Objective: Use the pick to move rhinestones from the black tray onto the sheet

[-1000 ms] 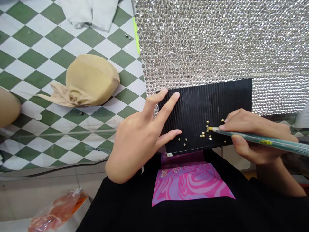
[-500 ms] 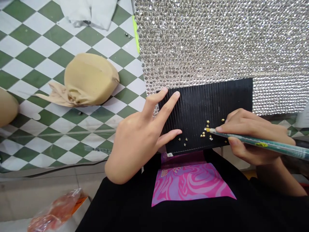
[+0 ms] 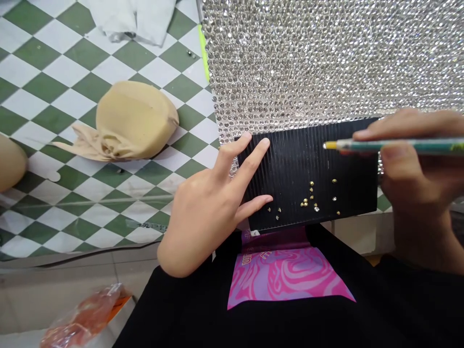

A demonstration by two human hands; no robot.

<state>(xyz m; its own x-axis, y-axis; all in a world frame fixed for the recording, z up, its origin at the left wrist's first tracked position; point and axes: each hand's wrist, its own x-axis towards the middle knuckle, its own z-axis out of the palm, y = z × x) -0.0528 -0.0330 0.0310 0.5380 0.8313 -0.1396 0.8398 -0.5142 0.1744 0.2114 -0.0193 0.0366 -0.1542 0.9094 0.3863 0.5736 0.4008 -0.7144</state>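
Observation:
My left hand (image 3: 206,203) lies flat with fingers spread on the left end of a black ribbed tray (image 3: 290,159). Several small gold rhinestones (image 3: 310,198) lie loose on the tray's lower part. My right hand (image 3: 413,159) is closed around a green picker pencil (image 3: 391,145), held level above the tray's upper right, its yellow tip (image 3: 329,144) pointing left. Behind the tray spreads a large sheet covered in silver rhinestones (image 3: 326,63).
A tan fabric-covered pad (image 3: 134,121) rests on the green-and-white checked tablecloth (image 3: 54,96) at left. White cloth (image 3: 134,19) lies at the top. An orange plastic bag (image 3: 83,319) sits at the bottom left. A pink swirl print (image 3: 286,270) shows on my black shirt.
My right hand has lifted the pencil up and to the right, away from the gold stones toward the tray's upper edge. My left hand has stayed put.

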